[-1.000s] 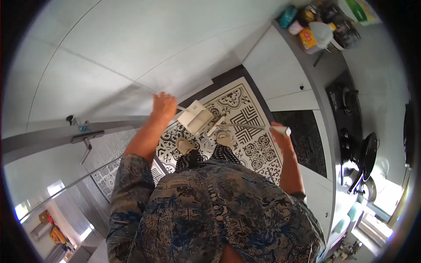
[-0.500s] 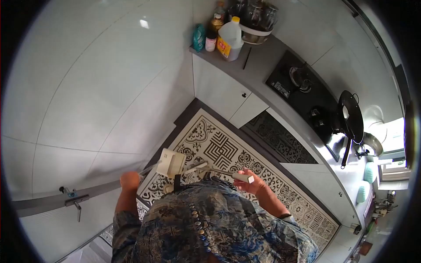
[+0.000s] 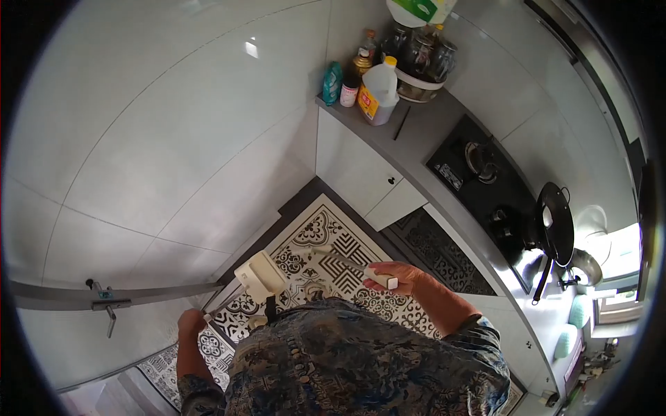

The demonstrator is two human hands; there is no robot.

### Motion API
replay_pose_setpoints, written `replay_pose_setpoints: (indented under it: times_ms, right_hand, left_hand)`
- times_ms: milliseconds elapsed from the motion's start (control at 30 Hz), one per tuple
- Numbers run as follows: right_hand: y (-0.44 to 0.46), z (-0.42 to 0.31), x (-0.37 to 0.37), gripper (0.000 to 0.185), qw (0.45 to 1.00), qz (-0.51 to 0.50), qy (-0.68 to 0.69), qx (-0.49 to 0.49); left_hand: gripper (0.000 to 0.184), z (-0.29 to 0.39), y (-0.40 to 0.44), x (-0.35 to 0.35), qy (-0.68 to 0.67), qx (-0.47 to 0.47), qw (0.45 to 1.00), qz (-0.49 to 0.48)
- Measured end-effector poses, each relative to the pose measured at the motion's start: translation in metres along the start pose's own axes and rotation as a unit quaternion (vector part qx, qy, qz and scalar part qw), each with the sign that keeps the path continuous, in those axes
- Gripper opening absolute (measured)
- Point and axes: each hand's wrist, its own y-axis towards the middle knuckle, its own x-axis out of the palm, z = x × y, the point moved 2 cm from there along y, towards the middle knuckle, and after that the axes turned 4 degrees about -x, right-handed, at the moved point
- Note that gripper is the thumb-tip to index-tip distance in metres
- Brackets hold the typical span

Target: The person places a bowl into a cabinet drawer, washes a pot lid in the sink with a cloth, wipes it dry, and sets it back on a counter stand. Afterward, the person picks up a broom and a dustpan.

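My left hand [image 3: 191,323] is closed around the thin handle of a cream dustpan [image 3: 263,277], low at the left. The pan is held above the patterned floor mat, in front of my body. On the other side, my right hand [image 3: 401,277] grips the pale handle end of a broom [image 3: 350,262]. Its shaft slants away to the left, and the pale head lies over the mat, to the right of the pan and apart from it. The bristles are too small to make out.
A black-and-cream patterned mat [image 3: 326,225] covers the floor. Along the right runs a counter with a gas stove [image 3: 479,163], a black wok [image 3: 555,222], a jug [image 3: 379,90] and bottles. A door handle [image 3: 111,322] is at the left, beside the tiled wall [image 3: 173,139].
The view has shifted, so the counter appears lower. The broom head has swung forward, away from my body. My left hand and the dustpan appear lower.
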Motion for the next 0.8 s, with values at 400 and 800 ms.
replay_pose_setpoints:
  times_ms: [400, 800]
  right_hand:
    - [0.139, 0.05, -0.024, 0.074, 0.908, 0.143, -0.393, 0.032]
    - [0.093, 0.1, 0.015, 0.07, 0.77, 0.047, -0.628, 0.106]
  left_hand:
    - [0.057, 0.032, -0.056, 0.028, -0.502, -0.064, 0.858, -0.089]
    - [0.045, 0.023, -0.013, 0.055, -0.471, -0.045, 0.878, 0.079]
